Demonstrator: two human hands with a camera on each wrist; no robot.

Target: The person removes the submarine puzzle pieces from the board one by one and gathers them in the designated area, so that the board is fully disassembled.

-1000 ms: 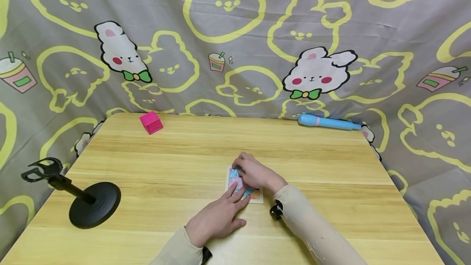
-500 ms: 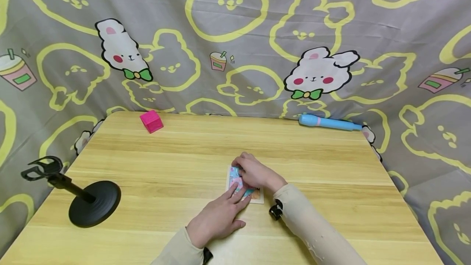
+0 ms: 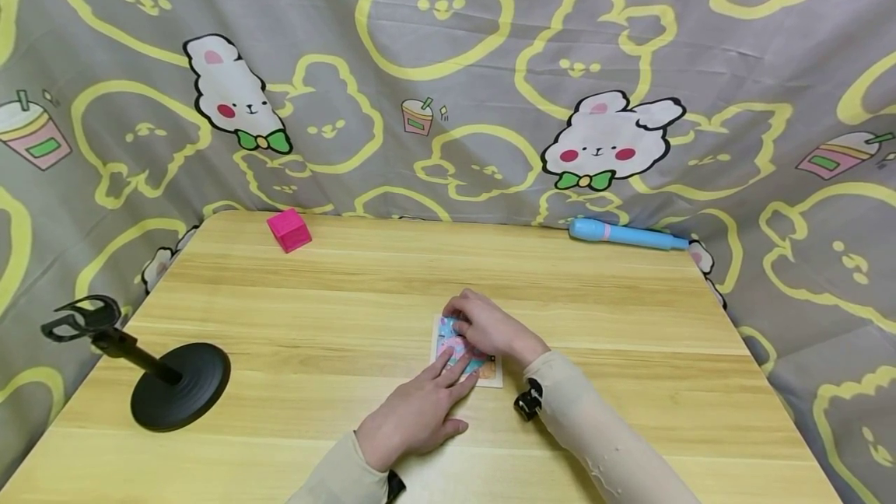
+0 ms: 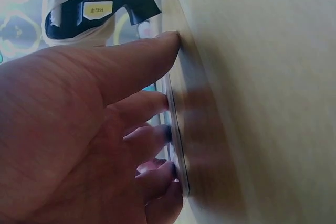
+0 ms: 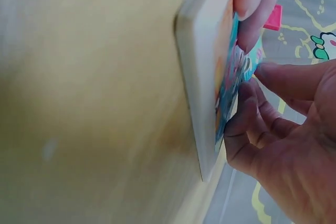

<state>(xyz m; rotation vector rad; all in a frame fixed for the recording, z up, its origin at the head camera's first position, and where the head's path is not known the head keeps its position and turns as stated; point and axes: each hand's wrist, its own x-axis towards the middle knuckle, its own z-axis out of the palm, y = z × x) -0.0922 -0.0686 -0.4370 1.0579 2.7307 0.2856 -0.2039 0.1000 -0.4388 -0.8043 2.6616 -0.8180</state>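
A small flat picture puzzle (image 3: 496,376) with a pale wooden border lies near the middle of the table. My left hand (image 3: 413,420) rests its outstretched fingertips on the picture's near side, thumb apart. From the far right, my right hand (image 3: 490,327) reaches over it. In the right wrist view, that thumb and forefinger pinch a teal picture puzzle piece (image 5: 254,62), which stands tilted off the board's surface. Its other fingers curl against the board. The left wrist view shows my left fingertips along the board's thin edge (image 4: 178,145). Much of the picture is hidden under both hands.
A black stand (image 3: 180,387) with a clip top is on the left of the table. A pink cube (image 3: 289,230) sits at the back left, and a blue microphone-shaped stick (image 3: 626,235) lies at the back right. A patterned curtain (image 3: 392,45) hangs behind.
The right hand has shifted very slightly, and a bit more of the pink part of the picture shows beneath it. My left hand stays in place.
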